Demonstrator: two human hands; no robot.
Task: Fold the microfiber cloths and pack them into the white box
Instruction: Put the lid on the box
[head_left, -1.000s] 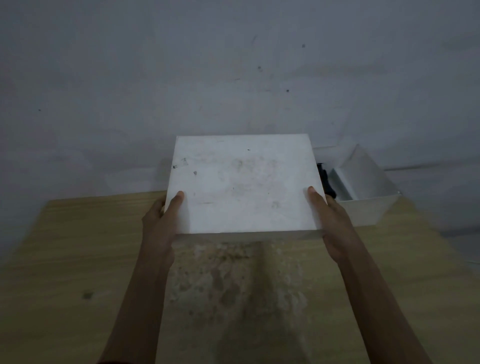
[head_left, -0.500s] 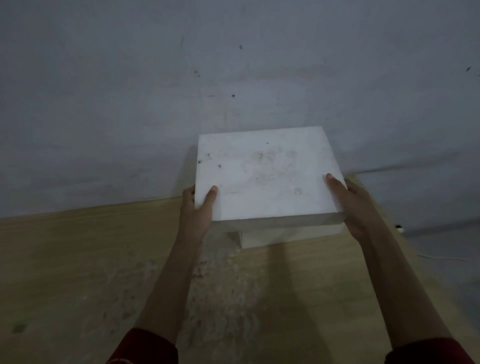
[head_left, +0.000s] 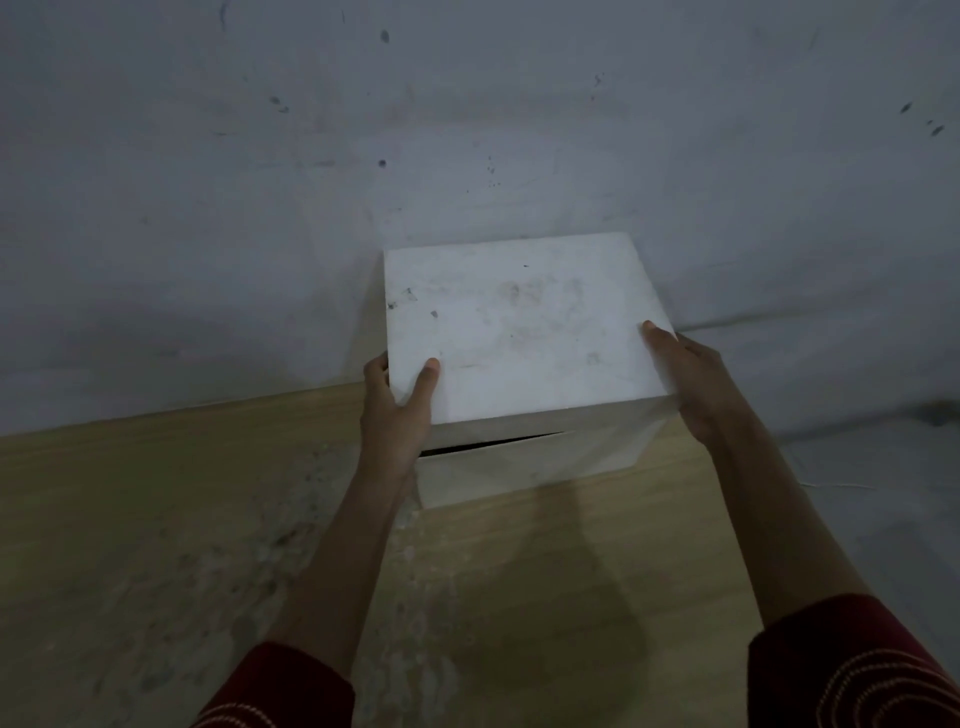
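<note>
1. Dark red sleeves (head_left: 280, 686) sit at the near edge, with both forearms extended over the wooden table (head_left: 156, 545).
2. Left hand (head_left: 397, 410) grasps the lid (head_left: 519, 332) at its left side, thumb on top. Right hand (head_left: 691, 384) grasps the right side likewise.
3. Lid sits on the white box (head_left: 498, 473), with a dark gap at front left.
4. Box stands at the table's far edge, by the grey wall (head_left: 467, 130).

Box (head_left: 519, 470) on tabletop (head_left: 156, 519), wall (head_left: 467, 130) just behind box; lid (head_left: 519, 332) atop box, gap at box's front; left hand (head_left: 396, 415) grips lid left of box; right hand (head_left: 696, 387), right.
</note>
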